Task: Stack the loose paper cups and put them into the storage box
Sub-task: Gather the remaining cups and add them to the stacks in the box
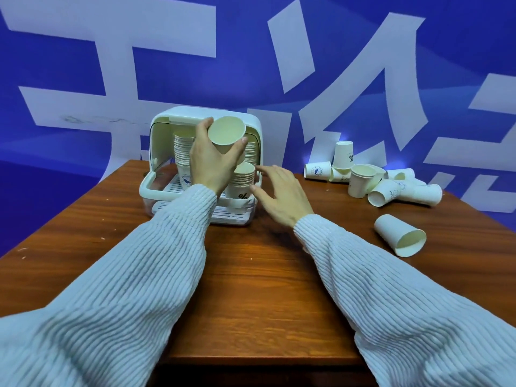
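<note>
My left hand [213, 160] grips a white paper cup [226, 131], tilted with its open mouth toward me, in front of the open white storage box [170, 115]. Inside the box a tall stack of cups [183, 152] stands at the left. A shorter stack [242, 180] stands at the front right, below the held cup. My right hand [279, 195] hovers beside the short stack with fingers spread, holding nothing. Several loose cups [363, 181] lie in a heap at the far right of the table. One more cup [399, 235] lies on its side nearer to me.
The brown wooden table [251, 289] carries everything; its front edge is close to me and its left edge slants away. A blue wall with large white characters [363, 79] rises right behind the box. The box's lid is swung up over its top.
</note>
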